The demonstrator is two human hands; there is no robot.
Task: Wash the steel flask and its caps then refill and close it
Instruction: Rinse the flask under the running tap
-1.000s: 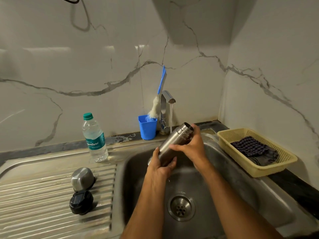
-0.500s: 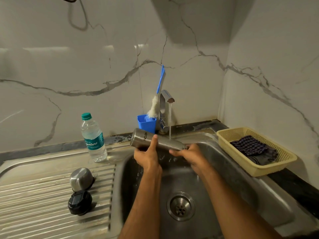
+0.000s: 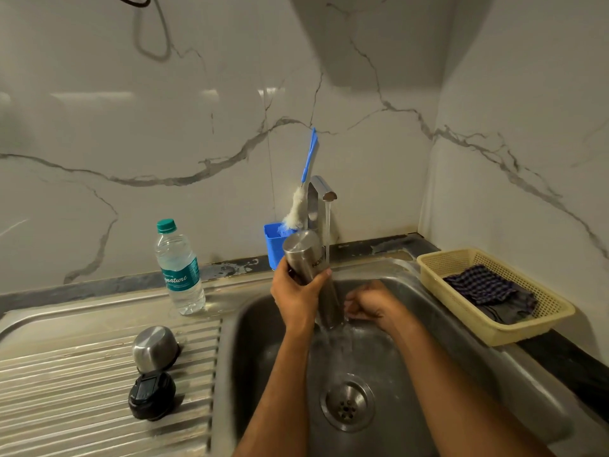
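The steel flask [image 3: 308, 258] is upside down over the sink basin [image 3: 461, 351], base up, mouth down, and water pours out of it toward the drain [image 3: 346, 403]. My left hand [image 3: 296, 293] grips its upper body. My right hand [image 3: 370, 303] is curled around its lower end near the mouth. The tap [image 3: 321, 196] runs a thin stream just right of the flask. On the ribbed drainboard [image 3: 82, 390] at the left lie the steel cap [image 3: 155, 347] and the black inner cap [image 3: 151, 395], side by side.
A plastic water bottle [image 3: 179, 268] with a green lid stands at the back of the drainboard. A blue cup [image 3: 273, 245] with a bottle brush [image 3: 303, 199] sits behind the tap. A yellow basket [image 3: 487, 324] holding a dark checked cloth [image 3: 484, 286] is on the right counter.
The flask went from tilted mouth-up, through horizontal, to upside down with water pouring out. My left hand shifted up to its base end; my right hand dropped to the mouth end.
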